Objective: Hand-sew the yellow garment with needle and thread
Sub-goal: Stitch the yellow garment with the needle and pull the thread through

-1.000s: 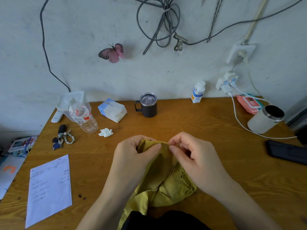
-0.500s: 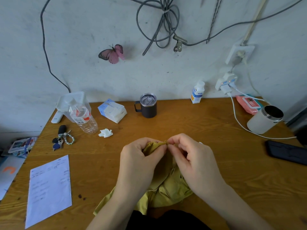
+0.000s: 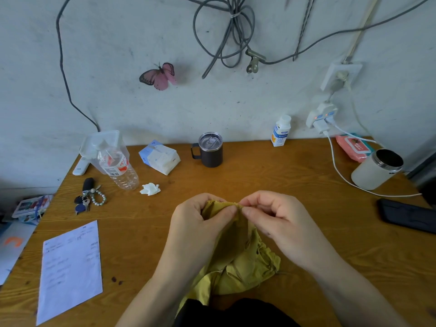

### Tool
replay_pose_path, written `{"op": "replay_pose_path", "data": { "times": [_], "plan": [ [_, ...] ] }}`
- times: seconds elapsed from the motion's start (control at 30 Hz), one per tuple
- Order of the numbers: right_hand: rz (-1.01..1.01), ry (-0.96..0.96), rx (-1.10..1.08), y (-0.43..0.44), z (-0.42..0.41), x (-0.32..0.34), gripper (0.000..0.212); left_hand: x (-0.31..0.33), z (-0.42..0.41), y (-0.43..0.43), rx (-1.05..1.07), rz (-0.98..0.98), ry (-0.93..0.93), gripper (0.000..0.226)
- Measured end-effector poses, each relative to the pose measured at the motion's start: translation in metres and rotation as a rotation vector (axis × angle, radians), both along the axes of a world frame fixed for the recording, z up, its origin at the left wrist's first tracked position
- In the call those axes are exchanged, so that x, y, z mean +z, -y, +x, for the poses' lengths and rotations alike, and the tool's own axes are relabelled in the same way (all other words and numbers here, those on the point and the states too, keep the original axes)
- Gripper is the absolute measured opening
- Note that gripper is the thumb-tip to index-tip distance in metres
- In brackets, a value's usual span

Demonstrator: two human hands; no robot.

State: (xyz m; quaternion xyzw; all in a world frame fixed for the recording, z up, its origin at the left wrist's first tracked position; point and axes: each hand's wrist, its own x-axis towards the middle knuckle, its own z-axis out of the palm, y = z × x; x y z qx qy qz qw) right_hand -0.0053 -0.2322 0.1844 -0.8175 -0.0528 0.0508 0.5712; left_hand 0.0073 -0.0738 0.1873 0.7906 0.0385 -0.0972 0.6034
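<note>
The yellow garment (image 3: 238,263) lies bunched on the wooden table (image 3: 271,175) in front of me and hangs over the near edge. My left hand (image 3: 200,223) holds its raised top edge, thumb pressed on the fabric. My right hand (image 3: 276,218) pinches the same edge just to the right, thumb and forefinger closed together where they meet the left thumb. The needle and thread are too small to make out between the fingers.
At the back stand a dark mug (image 3: 210,149), a tissue pack (image 3: 159,156), a plastic bottle (image 3: 119,168) and a small white bottle (image 3: 280,131). Keys (image 3: 88,197) and a paper sheet (image 3: 70,270) lie left. A white tumbler (image 3: 377,168), charger cable (image 3: 339,171) and black phone (image 3: 408,214) lie right.
Both hands have shifted slightly right and closer together along the garment's top edge. The fabric below has bunched up more under the right hand.
</note>
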Motion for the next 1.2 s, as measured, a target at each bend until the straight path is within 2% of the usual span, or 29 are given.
{"op": "replay_pose_path", "data": {
  "times": [0.3, 0.4, 0.67, 0.87, 1.07, 1.2],
  "plan": [
    [0.304, -0.266, 0.154, 0.013, 0.005, 0.003, 0.025, 0.004, 0.007, -0.008, -0.172, -0.229, -0.254, 0.003],
    [0.353, -0.306, 0.177, 0.016, 0.006, 0.002, 0.023, 0.003, 0.007, -0.009, -0.179, -0.306, -0.29, 0.015],
    [0.415, -0.369, 0.188, 0.02, 0.008, 0.0, 0.011, 0.0, 0.009, -0.012, -0.235, -0.384, -0.345, 0.012],
    [0.462, -0.406, 0.221, 0.021, 0.009, -0.003, 0.005, -0.001, 0.01, -0.014, -0.262, -0.535, -0.448, 0.013],
    [0.537, -0.416, 0.232, 0.019, 0.008, -0.006, 0.013, -0.001, 0.011, -0.013, -0.289, -0.655, -0.517, 0.005],
    [0.519, -0.38, 0.23, 0.017, 0.006, -0.006, 0.014, -0.004, 0.011, -0.012, -0.282, -0.688, -0.548, 0.018]
  ]
}}
